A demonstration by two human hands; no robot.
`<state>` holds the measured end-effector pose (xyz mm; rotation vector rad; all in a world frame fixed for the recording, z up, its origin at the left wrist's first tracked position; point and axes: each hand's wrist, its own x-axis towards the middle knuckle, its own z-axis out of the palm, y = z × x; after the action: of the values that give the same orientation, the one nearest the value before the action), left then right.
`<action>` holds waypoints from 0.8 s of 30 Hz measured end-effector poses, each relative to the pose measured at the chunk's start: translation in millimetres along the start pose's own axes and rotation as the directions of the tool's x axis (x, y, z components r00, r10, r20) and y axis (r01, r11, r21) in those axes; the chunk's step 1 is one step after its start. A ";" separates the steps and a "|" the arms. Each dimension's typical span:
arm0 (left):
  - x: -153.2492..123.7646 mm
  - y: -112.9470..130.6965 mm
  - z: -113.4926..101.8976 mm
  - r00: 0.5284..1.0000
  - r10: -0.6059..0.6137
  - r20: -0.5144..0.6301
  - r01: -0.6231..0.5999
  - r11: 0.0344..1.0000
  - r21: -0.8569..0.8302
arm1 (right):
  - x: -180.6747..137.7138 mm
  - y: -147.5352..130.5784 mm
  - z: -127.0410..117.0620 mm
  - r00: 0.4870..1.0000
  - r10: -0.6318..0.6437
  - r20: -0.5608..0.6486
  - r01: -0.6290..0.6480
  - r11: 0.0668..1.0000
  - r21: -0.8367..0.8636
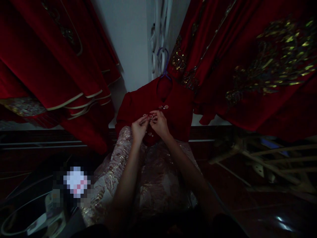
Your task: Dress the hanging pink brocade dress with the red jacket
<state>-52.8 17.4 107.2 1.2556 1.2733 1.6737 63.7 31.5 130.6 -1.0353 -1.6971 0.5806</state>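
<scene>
A short-sleeved red top (133, 109) hangs on a purple hanger (165, 67) straight ahead, its front towards me. Down its front run pearl-beaded fastenings, one near the neckline (163, 107) and a lower one (151, 134) under my hands. My left hand (139, 129) pinches one side of the middle beaded fastening (151, 116). Across from it, the fingers of my right hand (159, 124) are closed on the other side of that fastening. Fingertips of both hands nearly meet. Whether the fastening is joined is hidden by my fingers.
Shiny patterned pale fabric (116, 165) spreads below the top, under my forearms. Red garments with trim hang at left (81, 66), and sequined ones at right (210, 92). A white scrolled metal frame (153, 36) stands behind. A light-coloured rack (267, 158) is at lower right.
</scene>
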 end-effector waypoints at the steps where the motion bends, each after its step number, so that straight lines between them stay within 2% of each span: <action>1: 0.0 0.0 -0.6 1.000 0.001 -0.005 -0.001 1.000 0.006 | -2.2 -1.5 0.4 1.000 0.006 0.003 -0.007 0.999 0.032; 4: -0.8 0.0 -1.0 1.000 0.003 -0.013 -0.003 1.000 0.017 | -6.3 -3.8 -0.1 1.000 0.008 0.003 -0.009 0.998 0.069; 13: -1.7 -2.2 -5.6 0.999 0.048 -0.007 -0.048 0.997 0.067 | -2.5 2.5 2.7 0.995 -0.058 -0.081 0.055 0.998 -0.035; 17: 0.5 -6.4 -6.0 0.998 0.063 -0.019 -0.063 0.998 0.008 | 2.0 1.1 6.4 0.995 -0.054 -0.081 0.050 0.997 -0.051; 19: 1.3 -9.4 -3.7 0.999 0.036 -0.020 -0.037 0.999 -0.040 | 2.2 1.4 2.7 0.998 -0.041 -0.039 0.041 0.999 -0.010; 21: 1.5 -12.3 -2.2 0.999 -0.022 0.022 0.023 0.998 -0.052 | -3.5 5.3 -8.2 1.000 -0.017 0.020 0.016 0.999 0.048; 24: -0.1 -14.8 -6.0 0.972 -0.113 0.205 0.099 0.992 0.080 | -23.5 19.0 -36.8 0.996 0.062 0.064 -0.066 0.996 0.061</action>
<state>-59.0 19.8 92.7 1.3417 1.2554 1.3928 107.3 17.6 117.2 -1.0390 -1.6937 0.7101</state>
